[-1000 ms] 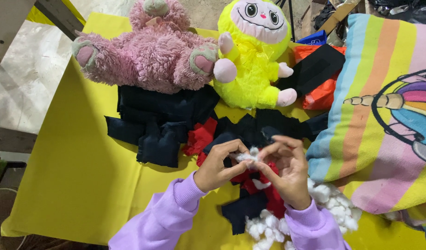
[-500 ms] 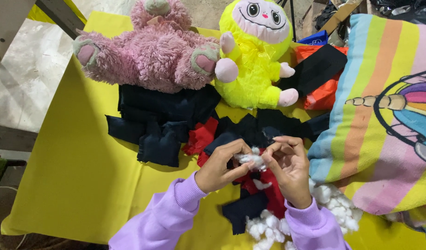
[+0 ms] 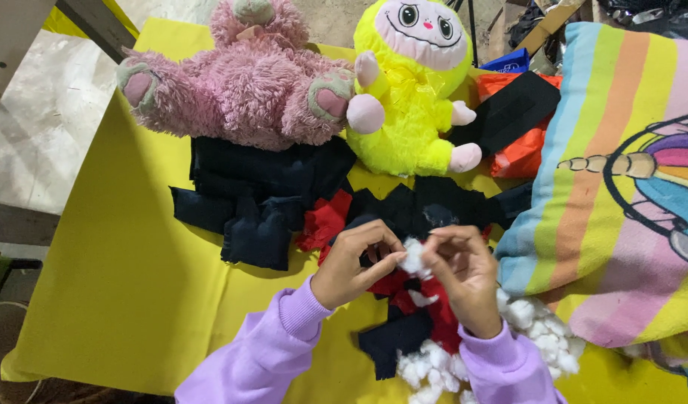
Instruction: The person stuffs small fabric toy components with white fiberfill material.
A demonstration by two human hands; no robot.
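White stuffing tuft [image 3: 413, 256]: being pinched between left hand [image 3: 353, 263] and right hand [image 3: 464, 278], both closing narrowly on it, over a red-and-black fabric toy shell [image 3: 415, 314]. Small pinches are likely packing best. Blue package [image 3: 508, 61] lying behind the yellow plush [image 3: 411, 97]; no labels legible.

Both arms wear long lilac sleeves with ribbed cuffs, and the left hand [image 3: 351, 262] and right hand [image 3: 464, 273] are bare

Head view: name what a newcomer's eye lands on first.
A neon yellow plush toy and a shaggy pink plush toy at the table's far edge. Nearer, the left hand and right hand pinch a white stuffing tuft above black-and-red fabric.
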